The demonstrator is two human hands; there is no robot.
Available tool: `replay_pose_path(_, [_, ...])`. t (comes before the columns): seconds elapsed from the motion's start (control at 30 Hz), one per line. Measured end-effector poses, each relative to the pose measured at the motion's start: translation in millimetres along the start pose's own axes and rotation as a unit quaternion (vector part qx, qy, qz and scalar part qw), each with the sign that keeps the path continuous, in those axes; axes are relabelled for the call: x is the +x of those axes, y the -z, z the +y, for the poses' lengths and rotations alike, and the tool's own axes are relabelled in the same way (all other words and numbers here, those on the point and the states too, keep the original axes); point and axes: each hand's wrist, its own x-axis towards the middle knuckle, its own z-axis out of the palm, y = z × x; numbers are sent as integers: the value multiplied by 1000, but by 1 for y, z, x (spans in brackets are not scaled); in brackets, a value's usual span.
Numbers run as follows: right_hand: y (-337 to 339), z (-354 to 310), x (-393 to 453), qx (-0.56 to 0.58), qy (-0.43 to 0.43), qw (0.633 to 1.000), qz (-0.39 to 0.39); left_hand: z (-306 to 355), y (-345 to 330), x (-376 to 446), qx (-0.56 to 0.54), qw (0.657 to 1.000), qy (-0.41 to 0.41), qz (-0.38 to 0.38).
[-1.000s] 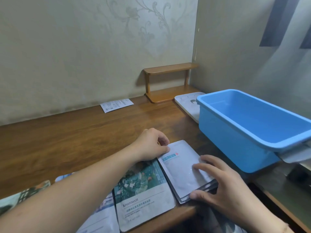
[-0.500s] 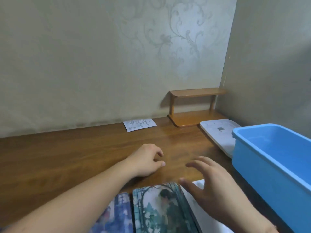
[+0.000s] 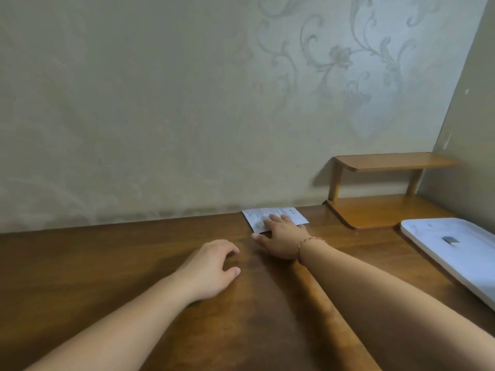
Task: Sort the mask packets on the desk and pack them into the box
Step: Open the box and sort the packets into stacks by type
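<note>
A small white packet (image 3: 288, 213) with printed text lies flat at the back of the wooden desk (image 3: 107, 263), against the wall. My right hand (image 3: 281, 236) is stretched out to it, and its straight fingers rest on the packet's near part. My left hand (image 3: 211, 269) lies on the desk nearer to me, to the left, fingers loosely curled and holding nothing. The other mask packets and the blue box are out of view.
A small two-level wooden shelf (image 3: 388, 210) stands in the back right corner. A flat white device (image 3: 455, 245) lies at the right edge of the desk. The papered wall (image 3: 187, 103) closes off the back.
The view has tilted up and left, so the near packets and the blue box have left the frame. My right hand has reached forward from the near packets onto the far white packet.
</note>
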Motion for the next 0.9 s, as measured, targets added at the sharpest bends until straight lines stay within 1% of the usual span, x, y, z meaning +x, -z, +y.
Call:
replay_pose_path(0.07, [-3, 0, 4, -27, 2, 1000, 4, -8, -2, 1, -7, 1000, -7, 13])
replay_pose_path(0.17, [-5, -9, -19, -80, 9, 997, 14, -13, -7, 3, -19, 999, -6, 32])
replay_pose_path(0.27, [-6, -26, -65, -108, 47, 993, 29, -10, -12, 6, -25, 998, -31, 51])
replay_pose_path(0.33, [-9, -33, -93, -106, 79, 990, 42, -4, -16, 6, -24, 998, -53, 32])
replay_pose_path(0.37, [-10, -34, -101, -94, 90, 991, 43, 0, -17, 6, -20, 998, -64, 17])
replay_pose_path(0.4, [-10, -33, -106, -56, 92, 993, 41, 5, -19, 7, -14, 997, -74, 5])
replay_pose_path(0.43, [-8, -31, -107, 16, 80, 995, 49, 9, -20, 7, -9, 997, -78, -4])
replay_pose_path(0.47, [-4, -27, -107, 101, 47, 991, 70, 12, -20, 6, -3, 997, -79, -8])
replay_pose_path(0.5, [1, -22, -104, 176, -2, 978, 110, 15, -20, 5, 10, 997, -77, -12])
replay_pose_path(0.53, [8, -16, -102, 241, -60, 956, 153, 18, -19, 4, 28, 996, -78, -17])
replay_pose_path(0.57, [14, -9, -100, 309, -118, 928, 172, 21, -18, 2, 49, 995, -83, -20])
replay_pose_path(0.6, [18, -3, -96, 382, -170, 893, 167, 23, -18, 0, 62, 994, -90, -19])
replay_pose_path(0.63, [21, 0, -94, 449, -211, 856, 146, 25, -18, -2, 68, 993, -94, -20])
replay_pose_path(0.67, [24, 1, -92, 495, -235, 827, 125, 26, -18, -3, 70, 993, -95, -22])
replay_pose_path(0.77, [33, -2, -92, 563, -264, 779, 82, 29, -17, -6, 92, 990, -104, -28])
replay_pose_path(0.83, [36, -2, -94, 592, -286, 752, 56, 30, -17, -10, 118, 985, -126, -29])
replay_pose_path(0.9, [37, -2, -99, 601, -302, 739, 41, 30, -17, -14, 134, 980, -137, -45])
